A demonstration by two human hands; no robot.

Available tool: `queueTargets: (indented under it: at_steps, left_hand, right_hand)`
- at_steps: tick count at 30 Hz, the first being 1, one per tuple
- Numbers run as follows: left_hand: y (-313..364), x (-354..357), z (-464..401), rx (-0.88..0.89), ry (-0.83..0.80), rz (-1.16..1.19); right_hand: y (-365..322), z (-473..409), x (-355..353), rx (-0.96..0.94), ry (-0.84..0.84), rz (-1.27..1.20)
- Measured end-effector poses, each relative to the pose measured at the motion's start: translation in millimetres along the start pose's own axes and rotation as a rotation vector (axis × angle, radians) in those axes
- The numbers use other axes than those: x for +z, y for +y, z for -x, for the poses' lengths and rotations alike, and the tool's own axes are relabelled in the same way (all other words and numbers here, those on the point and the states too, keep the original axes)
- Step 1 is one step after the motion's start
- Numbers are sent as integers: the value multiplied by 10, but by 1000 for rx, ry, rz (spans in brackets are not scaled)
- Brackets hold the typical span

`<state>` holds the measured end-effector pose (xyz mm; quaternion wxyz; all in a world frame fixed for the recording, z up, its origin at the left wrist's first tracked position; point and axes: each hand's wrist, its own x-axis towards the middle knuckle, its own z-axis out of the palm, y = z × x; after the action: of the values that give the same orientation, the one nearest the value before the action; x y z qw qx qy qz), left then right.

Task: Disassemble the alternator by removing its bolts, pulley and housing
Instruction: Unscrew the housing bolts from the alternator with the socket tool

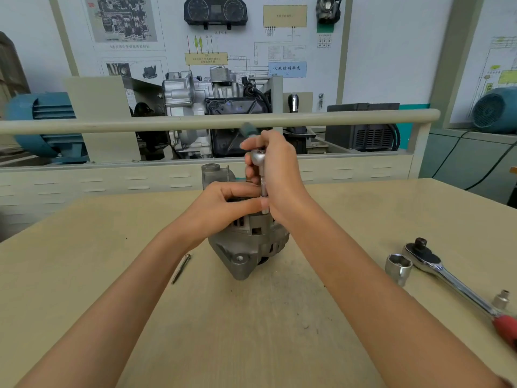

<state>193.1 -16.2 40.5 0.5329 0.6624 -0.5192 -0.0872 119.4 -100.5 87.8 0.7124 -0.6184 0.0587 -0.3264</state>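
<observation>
The alternator is sitting mid-table, looking heavy, rigid cast metal. Left hand is gripping its top to steady it while right hand is clamping the ratchet upright on a bolt.

Head view, forward and down, near the table.

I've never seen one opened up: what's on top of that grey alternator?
On the alternator, the left hand steadies a small ratchet's extension, gripped by the right hand. The bolt underneath is hidden by fingers.
</observation>
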Motion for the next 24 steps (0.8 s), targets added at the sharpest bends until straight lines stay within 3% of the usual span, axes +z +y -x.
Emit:
queueTargets:
  at_steps: [5, 9, 13, 15, 19, 24]
  left_hand:
    - [-3, -13, 1, -7, 11, 18]
    - [6, 15, 6, 11, 46, 0]
    - [-29, 13, 12, 37, 73, -45]
    - [-29, 19, 16, 31, 88, -73]
    - [-16, 34, 14, 24, 77, -62]
    - [-14, -4, 4, 6, 29, -1]
  right_hand:
    - [-54, -41, -65, 116, -188, -81]
    - [-36, -8, -6, 42, 6, -18]
    - [71, 97, 93, -236, 221, 346]
    - [98, 112, 114, -263, 259, 410]
    - [93, 56, 96, -167, 258, 315]
    - [57, -30, -12, -65, 69, 108]
